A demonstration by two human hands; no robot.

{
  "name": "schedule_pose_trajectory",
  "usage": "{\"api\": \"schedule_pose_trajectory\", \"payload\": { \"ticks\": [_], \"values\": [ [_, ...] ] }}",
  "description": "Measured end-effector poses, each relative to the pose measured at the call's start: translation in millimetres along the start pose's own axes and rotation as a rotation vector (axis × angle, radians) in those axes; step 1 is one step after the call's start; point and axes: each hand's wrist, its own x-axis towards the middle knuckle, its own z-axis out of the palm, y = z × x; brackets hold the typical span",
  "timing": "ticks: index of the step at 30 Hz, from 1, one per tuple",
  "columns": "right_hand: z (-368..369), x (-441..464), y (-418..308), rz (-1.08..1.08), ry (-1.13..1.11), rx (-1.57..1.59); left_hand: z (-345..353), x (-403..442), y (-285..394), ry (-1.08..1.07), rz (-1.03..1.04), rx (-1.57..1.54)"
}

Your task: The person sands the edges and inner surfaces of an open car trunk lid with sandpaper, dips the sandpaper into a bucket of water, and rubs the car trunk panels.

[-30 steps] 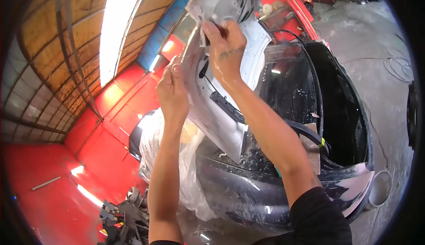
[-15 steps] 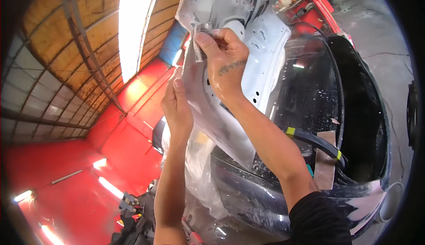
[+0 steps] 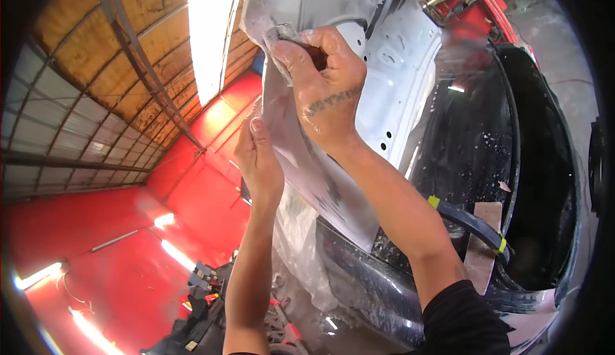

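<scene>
Two bare-hand grips are in view: one left grip (image 3: pixel 259 159) and one right grip (image 3: pixel 330 82). The count also includes one grey pad (image 3: pixel 280 34), one light grey panel (image 3: pixel 307 156), one dark vehicle body (image 3: pixel 368 275), one plastic sheet (image 3: pixel 301 252) and one brown board (image 3: pixel 479 264). One black strip (image 3: pixel 466 222) carries two yellow bands (image 3: pixel 434 202). Lit wall tubes (image 3: pixel 178 254) number at least four.

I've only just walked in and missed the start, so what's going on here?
Someone's right hand is pinching a wet-looking grey pad at the edge of a whitish-grey panel. The left hand is lower down, at the same edge. The panel stands up beside a dark car, with clear plastic sheeting hanging below it.
</scene>
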Motion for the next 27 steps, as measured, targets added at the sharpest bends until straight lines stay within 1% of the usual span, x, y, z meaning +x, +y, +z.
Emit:
{"api": "schedule_pose_trajectory", "payload": {
  "ticks": [2, 5, 7, 8, 11, 14, 17, 20, 22, 24, 25, 27],
  "values": [
    [7, -2, 2, 0.077, 0.026, 0.075, -1, 1, -2, 0.020, 0.032, 0.001],
    [9, 10, -2, -0.146, 0.023, -0.056, -2, -2, 5, 0.005, 0.054, 0.063],
    [13, 10, 5, -0.230, 0.080, -0.097, 0, -3, 6, 0.014, 0.065, 0.061],
    [16, 10, 4, -0.279, 0.102, -0.114, -3, -4, 4, -0.004, 0.039, 0.073],
    [13, -19, 18, -0.036, 0.125, 0.086, -7, -1, 4, -0.030, 0.021, 0.091],
    [12, 11, 4, -0.485, 0.096, -0.228, -2, 0, 9, -0.011, 0.056, 0.066],
    [18, 13, 6, -0.303, 0.114, -0.130, -5, -2, 1, -0.019, 0.043, 0.037],
    [12, -17, 15, -0.003, 0.102, 0.070, -7, 0, 3, -0.027, 0.041, 0.035],
    [13, -1, 4, -0.124, 0.100, -0.052, -4, 2, 0, -0.033, 0.094, 0.010],
    [16, 18, 3, -0.270, 0.071, -0.171, -2, 2, 1, -0.027, 0.088, 0.014],
    [17, 15, 6, -0.324, 0.101, -0.147, -3, 0, 3, -0.024, 0.082, 0.022],
    [14, -9, 14, -0.147, 0.095, -0.022, -6, 2, 3, -0.035, 0.038, 0.029]
  ]
}}
